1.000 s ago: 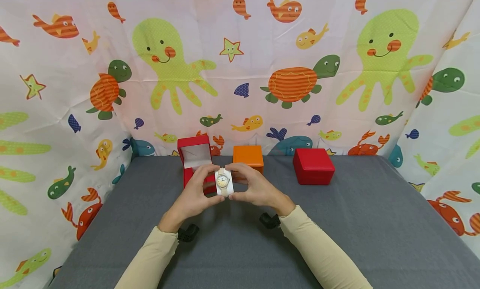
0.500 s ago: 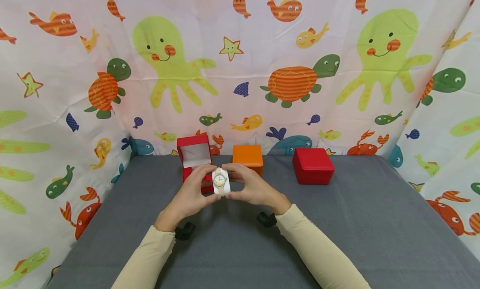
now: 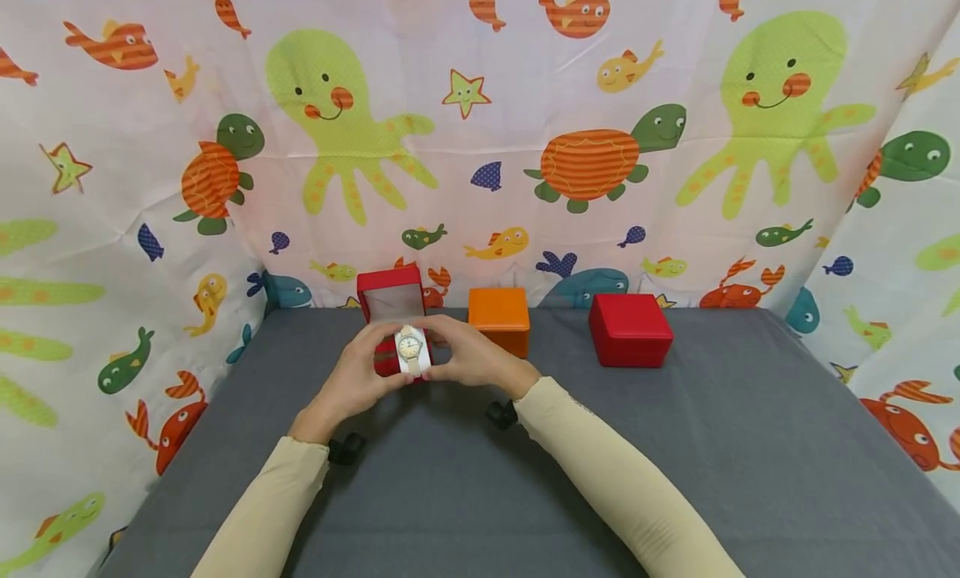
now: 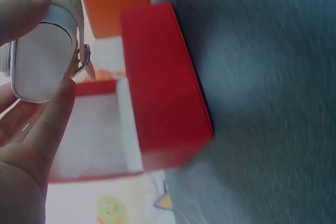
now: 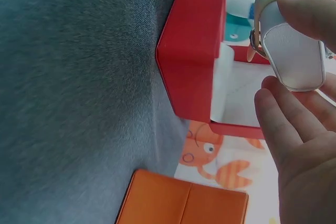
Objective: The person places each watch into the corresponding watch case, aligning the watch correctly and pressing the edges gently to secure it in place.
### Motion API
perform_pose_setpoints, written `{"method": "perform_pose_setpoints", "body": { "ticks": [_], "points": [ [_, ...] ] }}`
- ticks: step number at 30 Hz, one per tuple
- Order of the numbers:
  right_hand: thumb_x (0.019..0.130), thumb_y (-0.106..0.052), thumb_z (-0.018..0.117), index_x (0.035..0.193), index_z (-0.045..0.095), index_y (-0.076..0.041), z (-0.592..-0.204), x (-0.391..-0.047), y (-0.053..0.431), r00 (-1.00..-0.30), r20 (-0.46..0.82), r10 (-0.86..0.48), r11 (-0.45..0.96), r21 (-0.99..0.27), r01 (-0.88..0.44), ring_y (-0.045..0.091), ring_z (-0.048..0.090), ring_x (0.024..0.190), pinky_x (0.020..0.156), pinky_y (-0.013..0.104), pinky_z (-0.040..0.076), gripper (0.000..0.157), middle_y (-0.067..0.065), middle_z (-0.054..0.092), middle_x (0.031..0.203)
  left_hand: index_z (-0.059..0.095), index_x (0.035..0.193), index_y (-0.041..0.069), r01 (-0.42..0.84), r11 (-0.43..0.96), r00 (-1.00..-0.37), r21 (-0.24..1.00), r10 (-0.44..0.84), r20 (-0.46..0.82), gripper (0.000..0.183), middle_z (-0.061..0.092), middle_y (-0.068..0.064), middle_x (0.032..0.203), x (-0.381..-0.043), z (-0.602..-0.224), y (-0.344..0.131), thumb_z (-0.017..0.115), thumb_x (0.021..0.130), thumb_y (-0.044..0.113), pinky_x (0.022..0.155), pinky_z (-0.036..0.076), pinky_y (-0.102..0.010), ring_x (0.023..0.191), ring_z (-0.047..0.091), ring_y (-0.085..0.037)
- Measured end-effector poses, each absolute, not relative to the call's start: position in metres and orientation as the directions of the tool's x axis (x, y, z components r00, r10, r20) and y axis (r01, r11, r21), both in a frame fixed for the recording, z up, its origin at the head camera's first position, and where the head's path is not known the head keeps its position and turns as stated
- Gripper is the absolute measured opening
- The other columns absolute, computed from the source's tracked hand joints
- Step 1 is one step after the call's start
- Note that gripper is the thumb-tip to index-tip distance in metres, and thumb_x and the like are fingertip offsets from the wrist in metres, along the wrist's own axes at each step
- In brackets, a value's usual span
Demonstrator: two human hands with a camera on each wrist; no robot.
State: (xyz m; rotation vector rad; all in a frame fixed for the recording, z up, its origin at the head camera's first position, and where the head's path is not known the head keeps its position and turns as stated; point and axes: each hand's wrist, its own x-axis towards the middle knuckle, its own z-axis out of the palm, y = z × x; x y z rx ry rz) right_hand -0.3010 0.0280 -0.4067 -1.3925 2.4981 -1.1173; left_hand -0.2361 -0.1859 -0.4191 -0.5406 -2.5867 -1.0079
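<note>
A cream-strapped wristwatch [image 3: 410,347] wrapped round a white cushion [image 4: 39,69] [image 5: 294,56] is held between both hands just in front of an open red box [image 3: 392,309]. My left hand [image 3: 358,376] pinches its left side and my right hand [image 3: 465,359] pinches its right side. The box's lid stands up and its white lining [image 4: 92,135] [image 5: 239,103] shows with nothing lying inside. The watch hovers over the box's front part, which the hands partly hide.
A closed orange box [image 3: 498,318] and a closed red box [image 3: 628,329] stand in a row to the right along the back of the grey table [image 3: 675,461]. Cartoon sea-animal cloth [image 3: 525,128] walls the back and both sides.
Both hands have carried the watch away from me and to the left, from the middle of the table to just above the open red box.
</note>
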Motion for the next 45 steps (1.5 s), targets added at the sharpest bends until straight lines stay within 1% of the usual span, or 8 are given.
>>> {"method": "perform_pose_setpoints", "body": {
  "ticks": [5, 10, 15, 24, 29, 36, 40, 45],
  "points": [
    [0.081, -0.022, 0.078, 0.141, 0.043, -0.015, -0.405, -0.31, 0.011, -0.614, 0.216, -0.759, 0.392, -0.602, -0.696, 0.023, 0.052, 0.12, 0.098, 0.035, 0.046, 0.069, 0.0, 0.048, 0.136, 0.047, 0.135, 0.01, 0.406, 0.691, -0.902, 0.598, 0.2, 0.382, 0.071, 0.047, -0.009, 0.133, -0.245, -0.424, -0.199, 0.083, 0.074, 0.02, 0.09, 0.048, -0.053, 0.116, 0.046, -0.032],
    [0.082, -0.023, 0.077, 0.141, 0.043, -0.014, -0.406, -0.32, -0.002, -0.633, 0.166, -0.756, 0.452, -0.567, -0.688, 0.022, 0.049, 0.12, 0.1, 0.038, 0.044, 0.069, 0.0, 0.048, 0.137, 0.046, 0.135, 0.007, 0.384, 0.689, -0.916, 0.614, 0.201, 0.348, 0.069, 0.046, -0.011, 0.132, -0.254, -0.428, -0.207, 0.082, 0.076, 0.017, 0.089, 0.051, -0.048, 0.114, 0.048, -0.035],
    [0.082, -0.025, 0.076, 0.141, 0.043, -0.015, -0.407, -0.328, -0.011, -0.639, 0.117, -0.76, 0.492, -0.541, -0.683, 0.021, 0.049, 0.119, 0.102, 0.037, 0.042, 0.069, 0.0, 0.048, 0.138, 0.047, 0.135, 0.007, 0.35, 0.72, -0.93, 0.599, 0.193, 0.312, 0.069, 0.047, -0.012, 0.133, -0.262, -0.432, -0.215, 0.081, 0.077, 0.019, 0.091, 0.049, -0.05, 0.114, 0.048, -0.034],
    [0.082, -0.027, 0.076, 0.142, 0.042, -0.017, -0.411, -0.336, -0.018, -0.658, 0.053, -0.751, 0.533, -0.539, -0.652, 0.025, 0.047, 0.121, 0.102, 0.04, 0.041, 0.07, 0.001, 0.049, 0.136, 0.048, 0.134, 0.008, 0.3, 0.701, -0.953, 0.647, 0.192, 0.234, 0.067, 0.049, -0.012, 0.13, -0.272, -0.437, -0.221, 0.08, 0.078, 0.023, 0.092, 0.049, -0.048, 0.112, 0.052, -0.034],
    [0.082, -0.029, 0.075, 0.141, 0.042, -0.016, -0.408, -0.339, -0.021, -0.661, 0.015, -0.751, 0.556, -0.524, -0.645, 0.025, 0.048, 0.119, 0.1, 0.038, 0.042, 0.068, 0.001, 0.051, 0.133, 0.047, 0.136, 0.009, 0.287, 0.73, -0.958, 0.62, 0.208, 0.198, 0.067, 0.05, -0.011, 0.13, -0.276, -0.435, -0.221, 0.079, 0.079, 0.025, 0.091, 0.049, -0.047, 0.111, 0.052, -0.032],
    [0.084, -0.033, 0.074, 0.139, 0.045, -0.014, -0.408, -0.34, -0.022, -0.663, -0.049, -0.747, 0.611, -0.445, -0.655, 0.015, 0.05, 0.106, 0.095, 0.03, 0.044, 0.065, -0.001, 0.055, 0.126, 0.048, 0.137, 0.008, 0.258, 0.754, -0.965, 0.605, 0.235, 0.119, 0.068, 0.053, -0.011, 0.124, -0.282, -0.434, -0.219, 0.079, 0.079, 0.025, 0.089, 0.051, -0.043, 0.105, 0.052, -0.027],
    [0.085, -0.033, 0.072, 0.138, 0.048, -0.014, -0.411, -0.34, -0.024, -0.655, -0.037, -0.755, 0.608, -0.414, -0.677, 0.014, 0.05, 0.107, 0.097, 0.029, 0.042, 0.061, -0.002, 0.055, 0.128, 0.05, 0.134, 0.007, 0.24, 0.758, -0.968, 0.607, 0.234, 0.091, 0.065, 0.054, -0.012, 0.123, -0.285, -0.433, -0.218, 0.08, 0.077, 0.021, 0.088, 0.051, -0.043, 0.106, 0.051, -0.028],
    [0.086, -0.032, 0.071, 0.135, 0.052, -0.013, -0.413, -0.339, -0.026, -0.635, -0.005, -0.773, 0.595, -0.356, -0.721, 0.014, 0.051, 0.107, 0.098, 0.027, 0.042, 0.056, -0.001, 0.056, 0.128, 0.057, 0.126, 0.007, 0.177, 0.759, -0.982, 0.626, 0.176, 0.064, 0.059, 0.055, -0.011, 0.117, -0.287, -0.429, -0.214, 0.082, 0.073, 0.017, 0.086, 0.052, -0.044, 0.105, 0.05, -0.028]
  ]
}}
